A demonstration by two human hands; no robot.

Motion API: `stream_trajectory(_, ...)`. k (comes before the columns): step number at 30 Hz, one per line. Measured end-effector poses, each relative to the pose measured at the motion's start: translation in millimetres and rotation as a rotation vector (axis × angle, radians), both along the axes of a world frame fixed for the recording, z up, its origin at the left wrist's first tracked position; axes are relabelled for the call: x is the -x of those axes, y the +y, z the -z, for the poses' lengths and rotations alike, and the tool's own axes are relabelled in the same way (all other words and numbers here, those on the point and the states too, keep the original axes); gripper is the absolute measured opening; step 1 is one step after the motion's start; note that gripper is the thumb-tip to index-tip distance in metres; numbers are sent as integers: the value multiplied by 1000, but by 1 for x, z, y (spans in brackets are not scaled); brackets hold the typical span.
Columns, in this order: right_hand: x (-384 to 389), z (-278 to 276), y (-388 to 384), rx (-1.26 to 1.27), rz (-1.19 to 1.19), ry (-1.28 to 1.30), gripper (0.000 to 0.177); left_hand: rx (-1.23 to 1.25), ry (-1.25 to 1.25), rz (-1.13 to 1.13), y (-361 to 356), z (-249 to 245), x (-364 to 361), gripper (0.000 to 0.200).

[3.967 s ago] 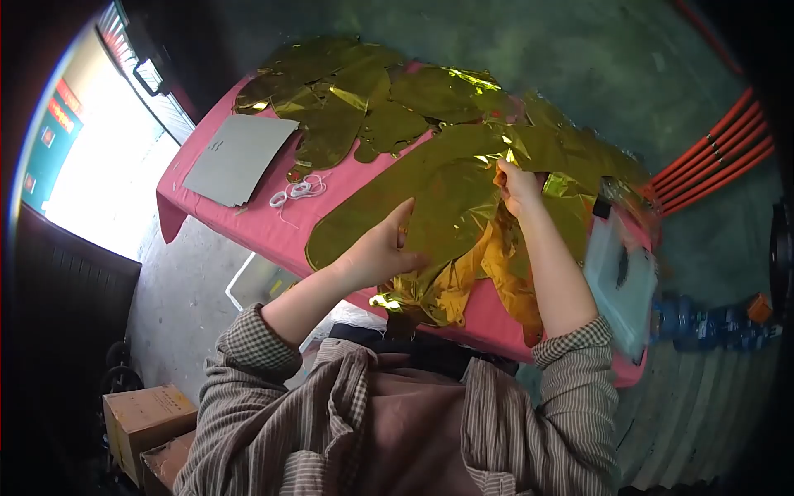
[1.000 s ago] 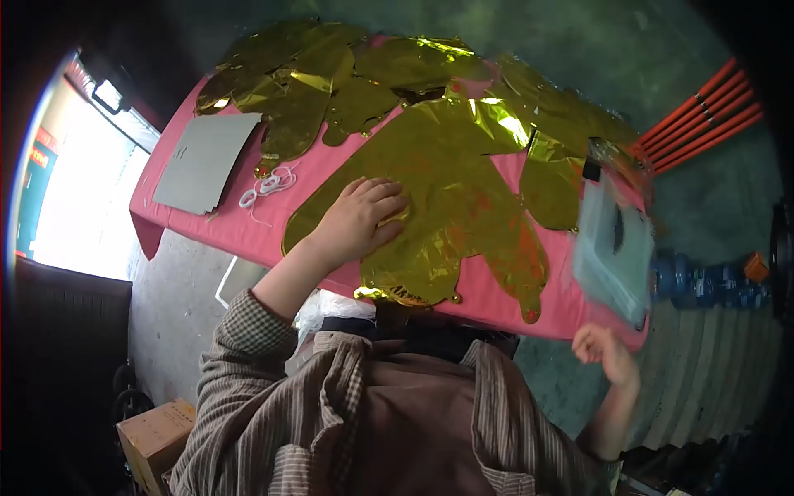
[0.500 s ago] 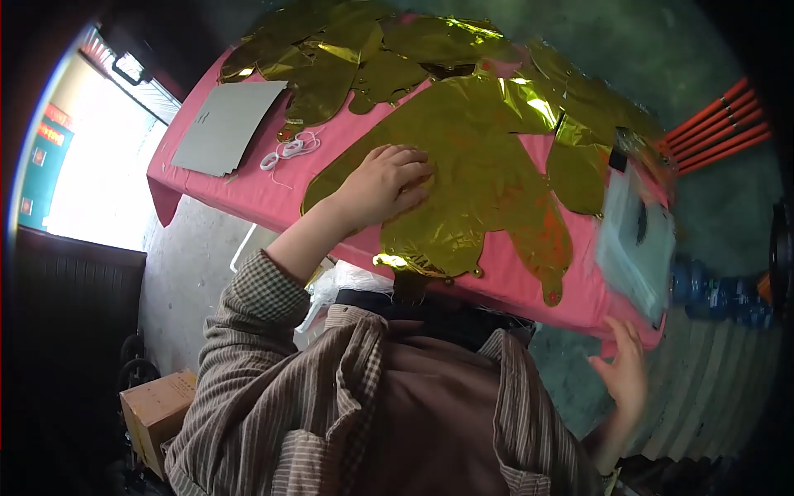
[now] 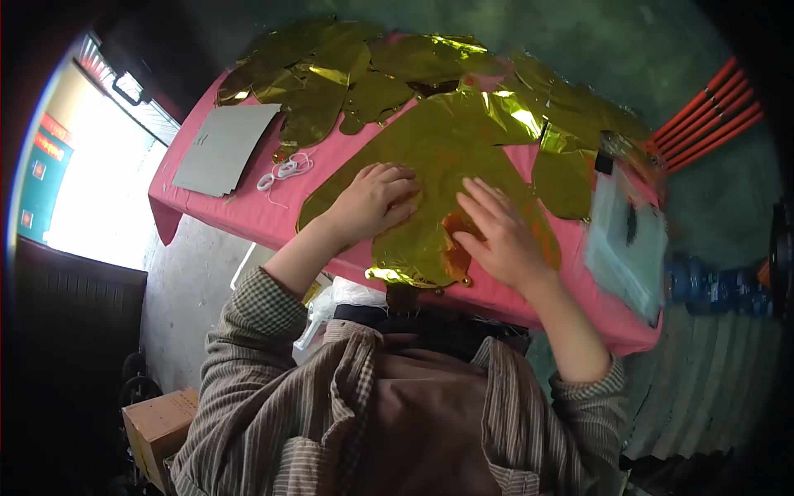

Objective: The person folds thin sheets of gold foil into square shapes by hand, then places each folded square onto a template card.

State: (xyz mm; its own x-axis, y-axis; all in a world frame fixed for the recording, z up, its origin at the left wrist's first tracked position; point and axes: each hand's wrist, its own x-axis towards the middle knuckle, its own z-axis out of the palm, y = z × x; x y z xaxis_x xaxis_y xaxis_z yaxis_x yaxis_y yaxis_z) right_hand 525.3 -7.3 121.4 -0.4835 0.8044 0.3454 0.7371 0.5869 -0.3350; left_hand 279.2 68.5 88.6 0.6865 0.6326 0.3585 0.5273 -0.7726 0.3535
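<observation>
A large flat gold foil balloon [image 4: 430, 157], uninflated, lies spread over the near middle of the table. My left hand [image 4: 376, 200] rests on its left part, the fingers lying flat and a little bent. Over its right part is my right hand [image 4: 503, 240], fingers stretched out and thumb apart, palm side down. Between the two hands the foil mirrors an orange patch. The balloon's lower edge, with small round tabs, reaches the table's front edge.
More gold foil balloons [image 4: 314, 91] overlap along the back of the pink-covered table [image 4: 194, 207]. At left lie grey card sheets [image 4: 223, 149] and white string [image 4: 289, 168]. Clear plastic sleeves [image 4: 624, 240] sit at the right end, with orange poles [image 4: 707, 116] beyond. A cardboard box [image 4: 161, 430] stands lower left.
My right hand has come from beyond the table's right front corner onto the balloon's right part. My left hand has stayed almost in place on the foil.
</observation>
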Motion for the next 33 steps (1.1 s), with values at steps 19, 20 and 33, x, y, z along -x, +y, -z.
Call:
stream_trajectory(19, 30, 42, 33, 119, 12, -254, 71, 227, -202, -171, 14, -15, 49, 28)
stream_trajectory(20, 30, 42, 33, 119, 9, -255, 71, 228, -203, -174, 11, -11, 51, 28)
stream_trajectory(33, 31, 39, 33, 146, 12, -293, 73, 84, -6, 65, 0, -14, 46, 27)
